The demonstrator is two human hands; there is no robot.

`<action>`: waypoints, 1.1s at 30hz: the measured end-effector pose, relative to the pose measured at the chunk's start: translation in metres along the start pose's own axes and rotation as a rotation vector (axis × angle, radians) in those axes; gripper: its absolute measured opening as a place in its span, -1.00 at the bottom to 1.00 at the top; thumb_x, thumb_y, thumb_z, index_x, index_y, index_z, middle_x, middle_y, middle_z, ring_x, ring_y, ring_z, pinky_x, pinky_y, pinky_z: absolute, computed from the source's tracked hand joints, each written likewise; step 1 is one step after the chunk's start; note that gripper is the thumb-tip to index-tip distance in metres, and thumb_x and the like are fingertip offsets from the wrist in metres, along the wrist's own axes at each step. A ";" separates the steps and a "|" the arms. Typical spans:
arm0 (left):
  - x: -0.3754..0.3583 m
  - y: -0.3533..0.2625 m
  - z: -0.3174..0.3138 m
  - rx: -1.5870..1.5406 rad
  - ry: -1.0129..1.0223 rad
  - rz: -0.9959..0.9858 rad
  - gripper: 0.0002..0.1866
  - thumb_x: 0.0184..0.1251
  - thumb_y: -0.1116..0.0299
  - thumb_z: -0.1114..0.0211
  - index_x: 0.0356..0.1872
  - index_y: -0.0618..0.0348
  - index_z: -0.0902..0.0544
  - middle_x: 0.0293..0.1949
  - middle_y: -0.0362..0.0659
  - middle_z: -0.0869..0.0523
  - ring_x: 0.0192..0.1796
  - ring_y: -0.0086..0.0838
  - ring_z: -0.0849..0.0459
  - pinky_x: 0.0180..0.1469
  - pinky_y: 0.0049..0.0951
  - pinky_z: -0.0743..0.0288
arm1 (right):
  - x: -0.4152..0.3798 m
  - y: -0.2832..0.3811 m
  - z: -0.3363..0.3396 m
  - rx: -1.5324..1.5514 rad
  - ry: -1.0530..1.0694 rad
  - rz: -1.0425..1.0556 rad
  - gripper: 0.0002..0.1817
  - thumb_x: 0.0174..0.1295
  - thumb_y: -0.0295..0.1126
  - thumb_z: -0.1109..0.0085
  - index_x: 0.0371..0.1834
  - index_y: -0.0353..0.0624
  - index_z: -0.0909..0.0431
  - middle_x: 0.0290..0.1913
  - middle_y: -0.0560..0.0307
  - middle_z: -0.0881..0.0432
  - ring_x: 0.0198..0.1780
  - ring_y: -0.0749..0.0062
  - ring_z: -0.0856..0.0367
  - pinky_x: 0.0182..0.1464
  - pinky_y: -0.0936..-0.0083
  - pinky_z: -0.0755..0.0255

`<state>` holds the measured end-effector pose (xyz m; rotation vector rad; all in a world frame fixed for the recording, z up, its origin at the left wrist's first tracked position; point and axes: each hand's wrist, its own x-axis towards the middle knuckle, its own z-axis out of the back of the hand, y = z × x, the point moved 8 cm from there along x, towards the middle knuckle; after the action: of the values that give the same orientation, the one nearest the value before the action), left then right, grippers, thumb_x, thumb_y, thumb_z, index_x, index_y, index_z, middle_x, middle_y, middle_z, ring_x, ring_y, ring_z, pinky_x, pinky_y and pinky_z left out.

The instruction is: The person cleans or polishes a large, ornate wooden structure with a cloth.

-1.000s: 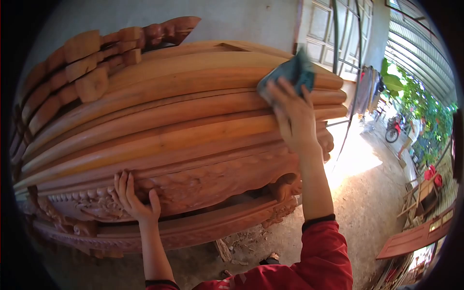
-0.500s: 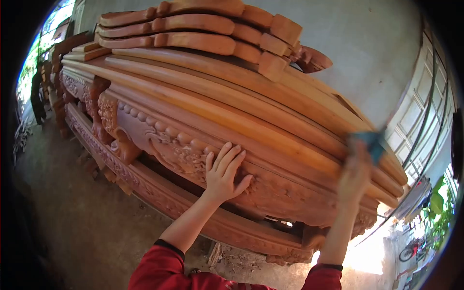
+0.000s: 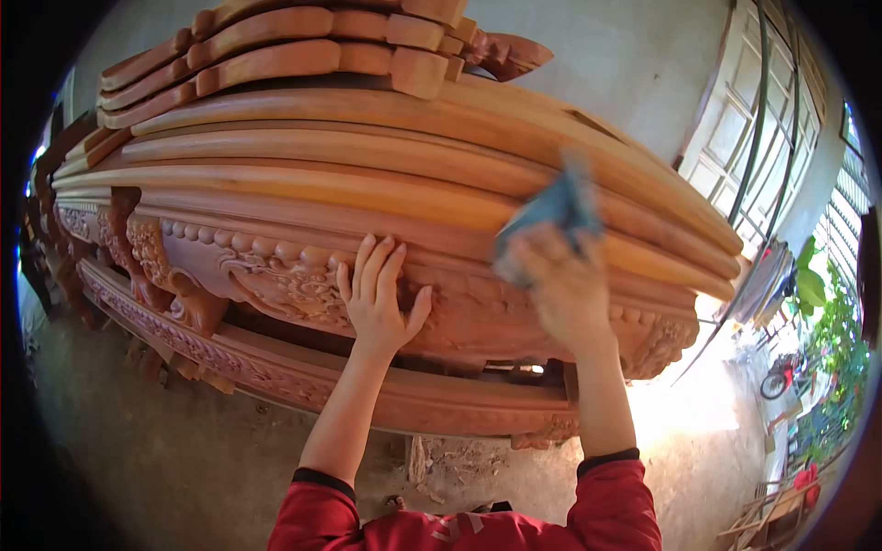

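Observation:
My left hand [image 3: 375, 298] lies with fingers spread on the carved front panel [image 3: 285, 283] of a long wooden furniture piece, just below a row of carved beads. In my right hand [image 3: 562, 280] is a blue-grey, cloth-like sheet [image 3: 551, 218], blurred by motion. The hand is over the lower moulded boards, to the right of my left hand. Several long reddish-brown moulded boards [image 3: 358, 151] run along the piece above the carving. Whether the sheet is pressed against the wood cannot be made out.
Several curved wooden legs [image 3: 266, 69] are stacked on top against a grey wall [image 3: 634, 73]. A carved lower rail [image 3: 441, 399] runs beneath the panel, above the concrete floor [image 3: 220, 459]. At the right are a white panelled door [image 3: 735, 119], plants and a motorbike [image 3: 779, 376].
My right hand has moved left and nearer with the blue-grey sheet, closer to my left hand. The view has turned right; my left hand stays on the carved panel.

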<state>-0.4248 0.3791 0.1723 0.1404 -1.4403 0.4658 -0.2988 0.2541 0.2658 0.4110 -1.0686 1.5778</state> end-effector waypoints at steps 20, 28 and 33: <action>-0.087 -0.126 0.039 -0.799 0.720 0.284 -0.72 0.18 0.31 -0.23 -0.11 0.20 -0.60 -0.23 -0.06 -0.65 -0.14 -0.19 -0.60 -0.11 -0.35 -0.44 | -0.148 0.022 0.039 1.200 -0.079 -0.068 -0.72 -0.05 -0.51 -0.23 -0.21 -0.30 -0.56 -0.27 -0.12 -0.65 -0.23 0.09 -0.65 -0.16 0.37 -0.50; -0.115 0.017 0.168 -0.395 -0.326 0.960 -0.71 0.29 0.24 -0.18 -0.55 0.22 -0.59 -0.66 -0.47 -0.45 -0.60 -0.81 -0.29 -0.61 -0.64 -0.03 | -0.222 -0.056 0.037 0.541 -0.190 -0.269 -0.75 0.25 -0.41 0.03 -0.18 -0.39 -0.52 -0.14 -0.17 -0.61 -0.03 -0.04 -0.57 0.01 0.24 -0.44; -0.091 0.092 0.210 -0.167 -0.528 0.720 -0.69 0.33 0.31 -0.12 -0.05 0.35 -0.54 -0.12 -0.13 -0.60 -0.07 -0.50 -0.51 -0.03 -0.52 -0.33 | -0.187 -0.065 0.032 0.213 -0.276 -0.289 -0.73 0.27 -0.47 0.08 -0.05 -0.38 -0.48 0.03 -0.18 -0.51 0.15 -0.04 -0.42 0.13 0.18 -0.31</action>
<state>-0.6592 0.3647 0.0964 -0.4379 -2.0351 0.9354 -0.1906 0.1149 0.1709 0.9081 -0.9964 1.4039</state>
